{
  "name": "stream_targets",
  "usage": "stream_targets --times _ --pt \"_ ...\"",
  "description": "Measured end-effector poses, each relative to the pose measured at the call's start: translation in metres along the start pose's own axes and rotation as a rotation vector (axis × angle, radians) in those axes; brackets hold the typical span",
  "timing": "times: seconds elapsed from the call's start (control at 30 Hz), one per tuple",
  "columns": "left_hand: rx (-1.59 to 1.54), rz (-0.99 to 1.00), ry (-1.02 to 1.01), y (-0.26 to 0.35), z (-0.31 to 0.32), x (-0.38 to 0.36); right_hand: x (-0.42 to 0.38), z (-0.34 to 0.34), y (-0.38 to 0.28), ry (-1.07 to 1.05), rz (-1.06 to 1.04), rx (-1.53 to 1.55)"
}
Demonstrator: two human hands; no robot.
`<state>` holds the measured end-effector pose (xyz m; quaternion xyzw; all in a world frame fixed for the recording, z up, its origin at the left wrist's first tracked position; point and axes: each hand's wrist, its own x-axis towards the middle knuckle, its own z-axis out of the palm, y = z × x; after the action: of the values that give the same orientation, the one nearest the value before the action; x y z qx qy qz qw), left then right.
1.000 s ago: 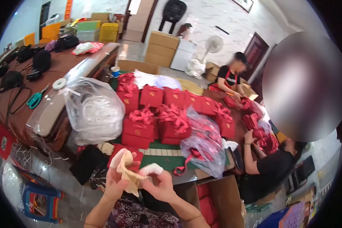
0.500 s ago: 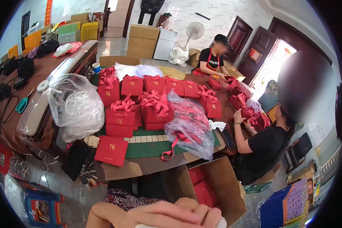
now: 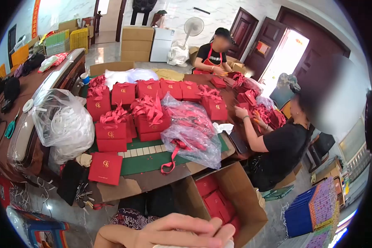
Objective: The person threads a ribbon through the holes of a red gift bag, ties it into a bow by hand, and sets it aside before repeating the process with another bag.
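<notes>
At the bottom edge, my left hand (image 3: 169, 232) reaches across with its fingers bent and pressed together. Fingers of my right hand (image 3: 226, 234) overlap it at the right. Both are closed around something; a white sliver shows beneath, too little to make out. The hands are above my lap, in front of an open carton (image 3: 244, 198) of red boxes. On the table edge beyond lies a flat red bag (image 3: 105, 168) with a gold logo. Red bags (image 3: 110, 136) with ribbon handles stand behind it, beside a clear plastic bag (image 3: 192, 132) of red ribbons.
Two people in black shirts, one across the table (image 3: 213, 53) and one at the right (image 3: 285, 144), handle red items. A clear bag of white cord (image 3: 66, 124), keys (image 3: 84, 196) and a dark phone (image 3: 237, 142) lie nearby. Blue stool (image 3: 49, 226) at lower left.
The view has shifted, so the table and bags appear farther left. My hands remain together, their fingers slightly repositioned. The person at the right has moved their hands among the red items.
</notes>
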<state>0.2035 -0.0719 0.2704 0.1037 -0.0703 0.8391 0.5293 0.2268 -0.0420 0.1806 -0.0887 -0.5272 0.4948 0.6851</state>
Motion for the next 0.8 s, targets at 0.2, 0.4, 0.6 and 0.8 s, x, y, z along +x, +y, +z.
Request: stream_targets --times 0.2,0.4,0.6,0.8 --pt "1.404 0.63 -0.735 0.042 -0.023 0.018 0.036 0.01 -0.003 -0.126 -0.091 0.658" --pt "1.313 0.338 -0.807 0.072 -0.04 -0.002 0.031 0.006 0.116 -0.496 0.261 -0.144" --pt "1.317 0.344 -0.695 0.091 -0.062 0.002 -0.019 0.045 0.29 -0.909 0.156 -0.529" --pt "1.314 0.344 -0.613 0.115 -0.081 0.015 -0.032 0.078 0.331 -1.097 0.106 -0.752"
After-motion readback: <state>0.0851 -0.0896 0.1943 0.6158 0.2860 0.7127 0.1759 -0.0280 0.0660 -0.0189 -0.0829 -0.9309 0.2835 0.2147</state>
